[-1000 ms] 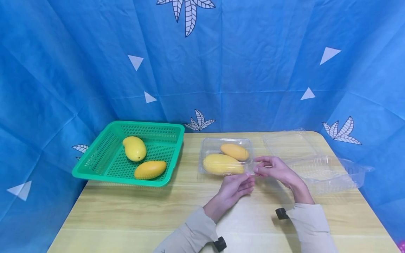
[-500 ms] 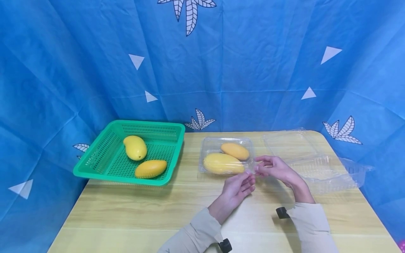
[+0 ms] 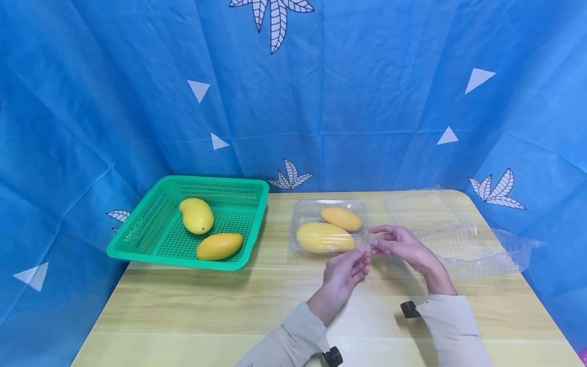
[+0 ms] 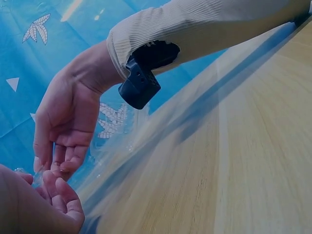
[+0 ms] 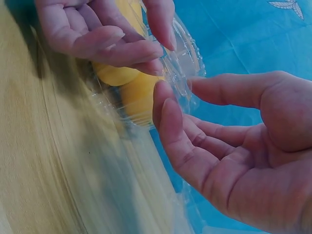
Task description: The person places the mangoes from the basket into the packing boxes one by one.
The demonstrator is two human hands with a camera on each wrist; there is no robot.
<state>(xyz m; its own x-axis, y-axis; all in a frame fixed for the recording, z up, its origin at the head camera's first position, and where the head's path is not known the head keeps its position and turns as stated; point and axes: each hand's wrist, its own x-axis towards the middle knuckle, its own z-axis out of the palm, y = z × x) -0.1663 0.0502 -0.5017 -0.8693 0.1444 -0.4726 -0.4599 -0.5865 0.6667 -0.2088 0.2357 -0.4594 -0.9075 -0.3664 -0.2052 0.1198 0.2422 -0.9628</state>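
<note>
A clear plastic clamshell box [image 3: 306,210] sits mid-table with its lid down over two mangoes, a large yellow mango [image 3: 323,237] and a smaller orange mango [image 3: 341,218]. My left hand [image 3: 343,271] pinches the rim at the near right corner, thumb above and fingers below. Just to its right, my right hand [image 3: 400,246] pinches the same rim on the right side. In the right wrist view, the thumb and forefinger of the right hand [image 5: 229,151] close on the clear edge, opposite the left hand [image 5: 97,39]. The left wrist view hides most of the box.
On the left stands a green plastic basket [image 3: 174,262] with a yellow mango [image 3: 197,216] and an orange mango [image 3: 220,246] in it. An open clear clamshell box [image 3: 477,255] lies at the table's right side. A blue patterned curtain [image 3: 367,102] hangs behind the table.
My left forearm has shifted slightly to the right while both hands stay at the box's corner. The mangoes and basket stay in place.
</note>
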